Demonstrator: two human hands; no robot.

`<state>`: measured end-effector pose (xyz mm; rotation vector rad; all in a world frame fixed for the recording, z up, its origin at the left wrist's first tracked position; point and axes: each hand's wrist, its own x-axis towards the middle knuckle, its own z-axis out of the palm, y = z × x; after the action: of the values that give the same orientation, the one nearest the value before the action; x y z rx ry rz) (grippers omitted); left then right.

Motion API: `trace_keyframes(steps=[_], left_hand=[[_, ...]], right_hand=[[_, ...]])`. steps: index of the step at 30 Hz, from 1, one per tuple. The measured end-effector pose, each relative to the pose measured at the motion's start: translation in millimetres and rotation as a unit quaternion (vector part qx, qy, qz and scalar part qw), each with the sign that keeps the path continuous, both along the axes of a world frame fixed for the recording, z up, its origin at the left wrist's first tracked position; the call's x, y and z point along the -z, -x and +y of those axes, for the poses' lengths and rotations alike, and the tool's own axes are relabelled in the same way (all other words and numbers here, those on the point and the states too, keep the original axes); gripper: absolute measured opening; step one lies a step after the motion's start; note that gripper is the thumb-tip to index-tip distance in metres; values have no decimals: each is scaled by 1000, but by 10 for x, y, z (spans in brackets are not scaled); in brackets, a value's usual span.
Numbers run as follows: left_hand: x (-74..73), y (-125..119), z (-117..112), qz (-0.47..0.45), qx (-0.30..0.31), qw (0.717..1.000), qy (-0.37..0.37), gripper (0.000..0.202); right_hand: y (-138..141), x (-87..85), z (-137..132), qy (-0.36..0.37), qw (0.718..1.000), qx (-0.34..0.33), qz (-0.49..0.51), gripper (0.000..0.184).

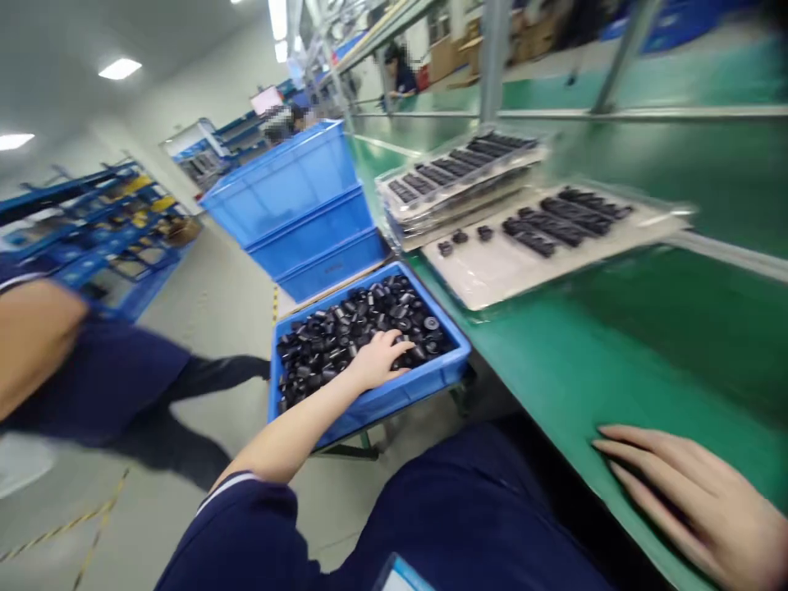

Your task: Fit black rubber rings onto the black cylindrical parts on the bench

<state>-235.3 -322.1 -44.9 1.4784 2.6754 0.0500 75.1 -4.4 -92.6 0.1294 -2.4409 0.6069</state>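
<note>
My left hand (382,361) reaches into a blue bin (375,407) heaped with small black cylindrical parts (345,328). Its visible fingers are apart and rest over the parts at the bin's near right; the fingertips partly blend into the heap, and no part shows lifted in them. My right hand (689,501) lies on the green worktop (554,361) near its edge, fingers stretched out, holding nothing. On the worktop is a clear plastic tray (480,275) with rows of black parts (554,222) and a few single ones at its left end.
Behind that tray stands a stack of similar filled trays (455,176). Large blue crates (301,222) are stacked beyond the bin. A metal frame post (492,66) rises at the worktop's far side. At left, a person (92,369) stands close by in the aisle.
</note>
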Motion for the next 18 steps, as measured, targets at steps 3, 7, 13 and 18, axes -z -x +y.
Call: trace_keyframes(steps=[3, 7, 13, 18], left_hand=[[42, 72, 20, -3, 4, 1000, -17, 48], [18, 76, 29, 2, 2, 1000, -20, 48], [-60, 79, 149, -9, 41, 999, 15, 53], [-88, 134, 255, -10, 54, 998, 27, 41]], right_hand=[[-140, -45, 35, -34, 996, 6, -84, 29], [-146, -87, -5, -27, 994, 25, -106, 28], [-140, -103, -39, -29, 992, 27, -122, 25], [-147, -152, -61, -33, 991, 29, -128, 24]])
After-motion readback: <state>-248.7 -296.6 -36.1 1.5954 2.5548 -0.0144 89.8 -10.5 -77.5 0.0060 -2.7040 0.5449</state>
